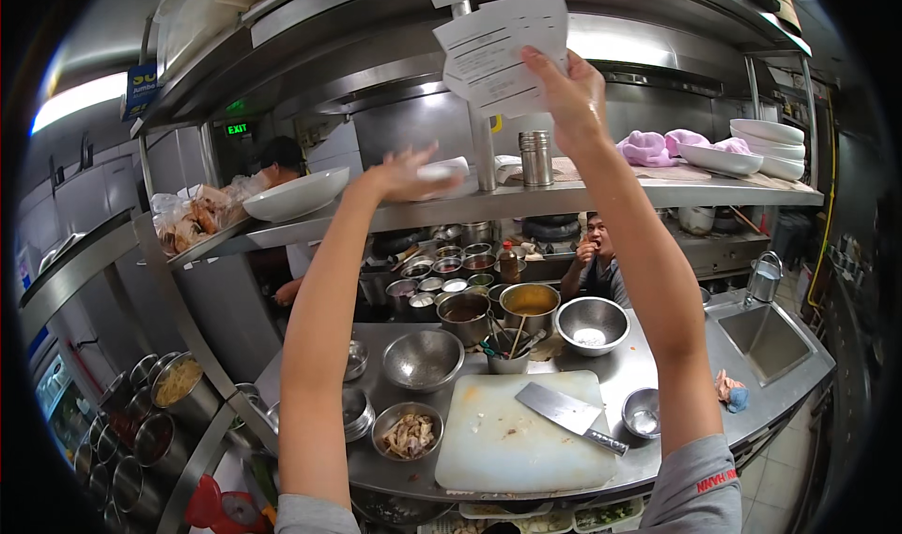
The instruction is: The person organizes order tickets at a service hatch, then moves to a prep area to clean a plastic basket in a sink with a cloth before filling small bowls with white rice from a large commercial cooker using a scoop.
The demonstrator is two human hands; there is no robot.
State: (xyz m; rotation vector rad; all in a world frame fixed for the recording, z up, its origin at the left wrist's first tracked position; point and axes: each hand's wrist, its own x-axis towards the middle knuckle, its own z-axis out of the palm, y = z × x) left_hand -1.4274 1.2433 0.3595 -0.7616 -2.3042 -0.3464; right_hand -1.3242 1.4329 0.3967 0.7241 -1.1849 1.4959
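Note:
Raised at the top, my right hand (574, 94) pinches several printed paper slips (504, 51) in front of a metal post. My left hand (412, 173), blurred, has its fingers spread at the upper steel shelf (521, 199), close to a white rolled item (445, 168); whether it touches that item I cannot tell. Below, a cleaver (560, 406) lies on a white cutting board (521, 456). Left of the board stands a steel bowl of cooked meat pieces (407, 435), with a larger empty steel bowl (423, 360) behind it.
A steel canister (535, 159), pink cloths (647, 148) and stacked white bowls (768, 139) stand on the shelf. Pots (530, 305) and sauce containers stand beyond the board. A co-worker (599, 259) is behind the counter, another person (282, 157) at left. A sink (764, 340) is at right.

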